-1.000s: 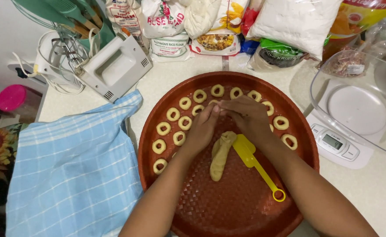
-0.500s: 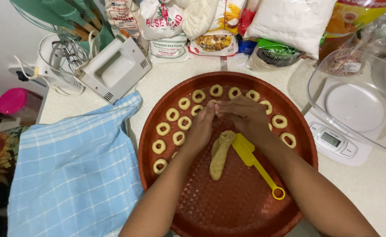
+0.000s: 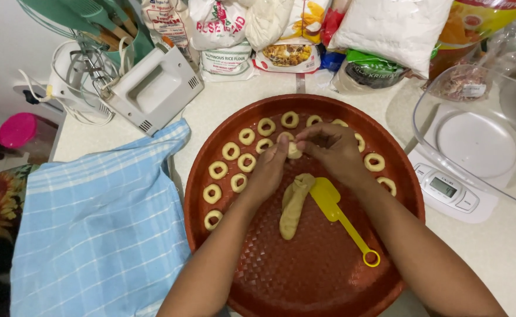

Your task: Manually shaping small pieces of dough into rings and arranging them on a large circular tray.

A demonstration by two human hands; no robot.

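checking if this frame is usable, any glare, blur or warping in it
Head view: even light, sharp on both hands, left hand and right hand; soft glare on the clear bowl; the round red tray bulges slightly from wide-angle distortion; only faint shadows under the forearms.

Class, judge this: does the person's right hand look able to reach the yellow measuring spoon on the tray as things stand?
Probably yes. The yellow measuring spoon lies uncovered on the red tray, just below the right hand, though both hands are pinching a small dough piece.
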